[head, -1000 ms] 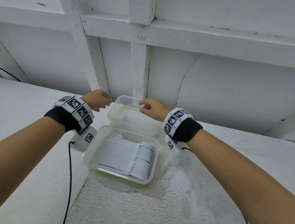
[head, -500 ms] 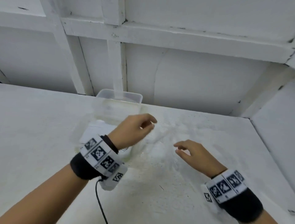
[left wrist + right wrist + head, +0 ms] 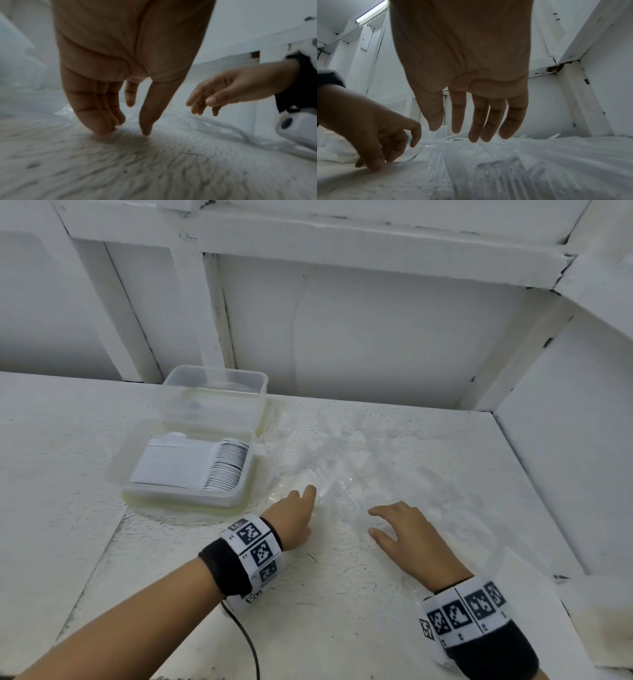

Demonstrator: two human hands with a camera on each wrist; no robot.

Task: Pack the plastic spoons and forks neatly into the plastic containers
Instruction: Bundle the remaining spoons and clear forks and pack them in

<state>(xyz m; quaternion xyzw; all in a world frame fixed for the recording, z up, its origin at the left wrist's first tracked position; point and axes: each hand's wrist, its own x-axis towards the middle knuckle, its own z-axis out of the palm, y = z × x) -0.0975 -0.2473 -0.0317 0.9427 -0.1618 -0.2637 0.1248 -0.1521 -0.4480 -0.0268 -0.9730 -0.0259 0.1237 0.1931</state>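
A clear container (image 3: 118,470) at the left holds a tidy stack of white plastic spoons (image 3: 226,467). Behind it stands a second clear container (image 3: 239,376); what is inside is unclear. Clear plastic forks (image 3: 342,470) (image 3: 488,162) lie in crinkled transparent wrap on the table to the right. My left hand (image 3: 303,513) (image 3: 130,125) points down, its fingertips touching the table at the wrap's near left edge. It holds nothing that I can see. My right hand (image 3: 376,522) (image 3: 471,132) hovers just above the forks with fingers spread and relaxed, empty.
The white table (image 3: 68,508) ends at a white wall behind and a white panel (image 3: 565,474) on the right. A black cable (image 3: 250,642) runs from my left wristband toward me. The transparent wrap reaches the right panel.
Both hands left the far container and moved right and down to the wrap of forks. The head view swung right, so the containers now sit at the left.
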